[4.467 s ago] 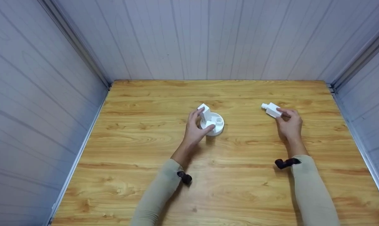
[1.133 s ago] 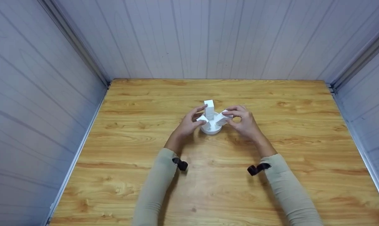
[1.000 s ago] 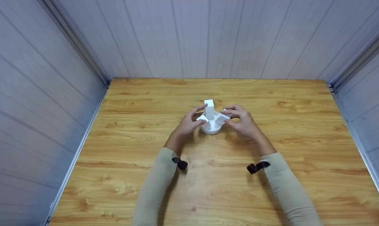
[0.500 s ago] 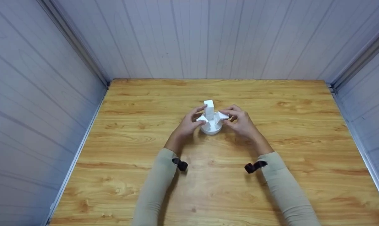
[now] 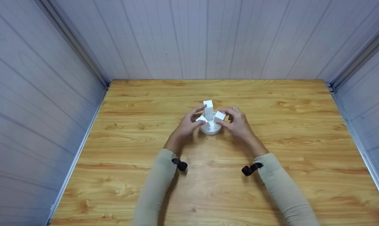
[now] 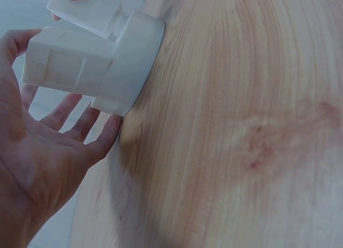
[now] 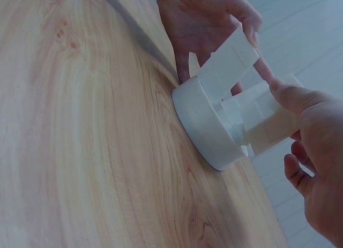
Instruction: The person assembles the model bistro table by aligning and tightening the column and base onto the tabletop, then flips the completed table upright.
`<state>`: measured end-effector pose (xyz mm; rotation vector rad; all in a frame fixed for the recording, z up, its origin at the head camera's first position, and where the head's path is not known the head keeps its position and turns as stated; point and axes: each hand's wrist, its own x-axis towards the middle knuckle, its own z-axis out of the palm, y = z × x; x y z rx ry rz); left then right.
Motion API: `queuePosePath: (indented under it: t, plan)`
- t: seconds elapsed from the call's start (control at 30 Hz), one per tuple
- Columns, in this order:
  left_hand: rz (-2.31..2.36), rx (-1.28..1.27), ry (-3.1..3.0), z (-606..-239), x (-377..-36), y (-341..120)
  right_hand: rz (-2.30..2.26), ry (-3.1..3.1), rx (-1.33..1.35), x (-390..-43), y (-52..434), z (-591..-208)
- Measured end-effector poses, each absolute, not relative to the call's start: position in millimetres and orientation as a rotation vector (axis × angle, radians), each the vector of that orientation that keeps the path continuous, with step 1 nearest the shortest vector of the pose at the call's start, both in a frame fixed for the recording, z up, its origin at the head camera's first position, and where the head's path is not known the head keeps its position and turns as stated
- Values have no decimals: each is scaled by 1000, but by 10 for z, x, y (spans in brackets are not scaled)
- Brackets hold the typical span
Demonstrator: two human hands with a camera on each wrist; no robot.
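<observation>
1. Blocks first: the third white block [image 5: 219,115], which my right hand [image 5: 238,125] was bringing in tilted half a second ago, now stands nearly upright on the right side of the round white base [image 5: 210,129]. A few seconds back that same block was far out on the right of the wooden table [image 5: 271,188]. I judge it is at or in its socket, though whether its peg is fully seated is hidden.

2. Right hand: thumb and fingers are curled round the third block, pinching its sides. In the right wrist view the fingertips [image 7: 284,95] press on the block just above the base [image 7: 206,125].

3. Left hand [image 5: 186,125]: it has not moved. Its fingers are loosely spread; the thumb touches the short block [image 5: 202,118] on the left of the base, and a fingertip rests by the tall block [image 5: 208,108] at the back.

4. Base: it sits flat near the middle of the table, between my two hands.
</observation>
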<state>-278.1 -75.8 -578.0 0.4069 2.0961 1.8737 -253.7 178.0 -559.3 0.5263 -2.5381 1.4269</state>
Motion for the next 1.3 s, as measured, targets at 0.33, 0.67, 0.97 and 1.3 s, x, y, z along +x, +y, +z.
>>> queuePosePath:
  t: [0.33, 0.67, 0.97, 1.3]
  plan:
    - [1866, 446, 2118, -5874, -2831, -784, 1662, -2619, 682, -2598, 1978, -5592]
    - [1870, 430, 2121, -5788, -2778, -753, 1823, -2685, 674, -2586, 1958, -5669]
    - [1876, 449, 2111, -5771, -2781, -768, 1795, -2661, 595, -2591, 1896, -5712]
    - [1869, 446, 2106, -5767, -2786, -774, 1705, -2567, 490, -2599, 1814, -5774]
